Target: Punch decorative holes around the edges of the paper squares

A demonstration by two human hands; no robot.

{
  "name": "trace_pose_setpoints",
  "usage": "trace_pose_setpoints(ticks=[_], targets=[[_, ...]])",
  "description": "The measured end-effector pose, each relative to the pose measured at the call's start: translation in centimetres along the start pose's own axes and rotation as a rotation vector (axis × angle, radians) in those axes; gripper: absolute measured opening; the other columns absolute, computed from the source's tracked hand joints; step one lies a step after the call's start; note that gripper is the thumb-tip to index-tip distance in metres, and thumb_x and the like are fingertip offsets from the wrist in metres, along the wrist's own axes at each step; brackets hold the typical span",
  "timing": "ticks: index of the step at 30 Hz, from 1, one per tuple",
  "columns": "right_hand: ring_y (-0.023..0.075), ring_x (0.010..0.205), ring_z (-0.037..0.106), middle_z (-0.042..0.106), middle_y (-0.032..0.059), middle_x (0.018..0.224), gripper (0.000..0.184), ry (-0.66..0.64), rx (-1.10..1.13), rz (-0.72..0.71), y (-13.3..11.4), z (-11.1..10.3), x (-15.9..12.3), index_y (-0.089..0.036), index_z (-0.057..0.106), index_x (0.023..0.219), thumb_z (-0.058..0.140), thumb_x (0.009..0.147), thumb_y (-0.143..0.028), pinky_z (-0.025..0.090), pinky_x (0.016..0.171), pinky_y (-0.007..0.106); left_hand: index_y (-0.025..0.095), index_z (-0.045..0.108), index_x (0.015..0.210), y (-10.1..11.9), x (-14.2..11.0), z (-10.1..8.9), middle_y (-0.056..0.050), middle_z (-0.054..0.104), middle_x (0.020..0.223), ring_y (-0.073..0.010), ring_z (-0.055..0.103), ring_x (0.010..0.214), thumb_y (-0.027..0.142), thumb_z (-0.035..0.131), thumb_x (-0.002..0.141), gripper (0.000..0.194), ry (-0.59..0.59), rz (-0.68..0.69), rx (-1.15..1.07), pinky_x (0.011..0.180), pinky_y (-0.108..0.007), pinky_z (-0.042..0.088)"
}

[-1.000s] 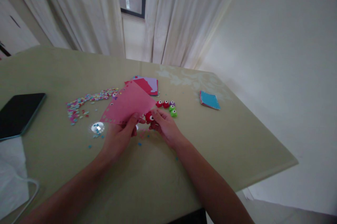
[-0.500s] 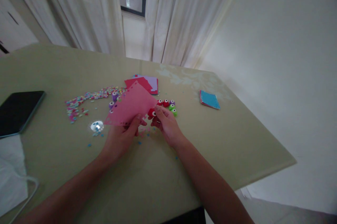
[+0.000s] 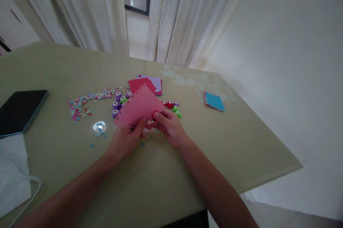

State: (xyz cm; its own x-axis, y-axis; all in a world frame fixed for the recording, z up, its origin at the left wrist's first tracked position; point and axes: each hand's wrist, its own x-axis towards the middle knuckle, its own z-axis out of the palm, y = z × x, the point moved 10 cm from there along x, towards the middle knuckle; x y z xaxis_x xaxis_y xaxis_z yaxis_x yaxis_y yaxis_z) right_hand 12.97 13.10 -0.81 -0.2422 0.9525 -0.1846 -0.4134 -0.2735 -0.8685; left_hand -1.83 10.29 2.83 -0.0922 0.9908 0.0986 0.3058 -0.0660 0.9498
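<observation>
A pink sheet of paper, with small holes punched along its edges, is held up above the table by my left hand, thumb on top and fingers beneath. My right hand pinches a small red craft punch at the paper's lower right edge; most of the punch is hidden by my fingers. Behind the paper on the left stand several purple and green punches with eye-like tops. More red, purple and green punches stand just beyond my right hand.
Confetti lies in a long strip at the left, near a clear shiny dish. Red and lilac paper sheets lie behind; a blue-topped stack sits right. A dark tablet and white face mask lie left.
The red punch has moved from beside the paper onto its lower right edge, with my right hand closing in. The paper has turned slightly, uncovering more purple punches.
</observation>
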Motion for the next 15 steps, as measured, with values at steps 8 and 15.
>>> trace_pose_setpoints(ticks=[8,15], targets=[[0.0101,0.061,0.056,0.068,-0.0016,0.074,0.051,0.041,-0.114,-0.023,-0.31,-0.57,-0.04,-0.018,0.074,0.078,0.100,0.058,-0.057,0.049,0.064,0.026,0.024,0.066,0.068,-0.12,-0.08,0.55,0.000,0.060,0.053,-0.0180,0.057,0.047,0.055,0.063,0.085,0.035,-0.053,-0.042,-0.092,0.045,-0.027,0.046],[0.0087,0.058,0.043,0.058,-0.0044,0.068,0.053,0.054,-0.057,0.009,0.41,-0.56,-0.02,-0.019,0.070,0.074,0.099,0.058,-0.060,0.035,0.055,0.024,0.022,0.072,0.069,-0.90,0.00,0.74,-0.001,0.067,0.057,-0.0164,0.059,0.047,0.055,0.061,0.088,0.040,-0.071,-0.058,-0.092,0.046,-0.026,0.048]])
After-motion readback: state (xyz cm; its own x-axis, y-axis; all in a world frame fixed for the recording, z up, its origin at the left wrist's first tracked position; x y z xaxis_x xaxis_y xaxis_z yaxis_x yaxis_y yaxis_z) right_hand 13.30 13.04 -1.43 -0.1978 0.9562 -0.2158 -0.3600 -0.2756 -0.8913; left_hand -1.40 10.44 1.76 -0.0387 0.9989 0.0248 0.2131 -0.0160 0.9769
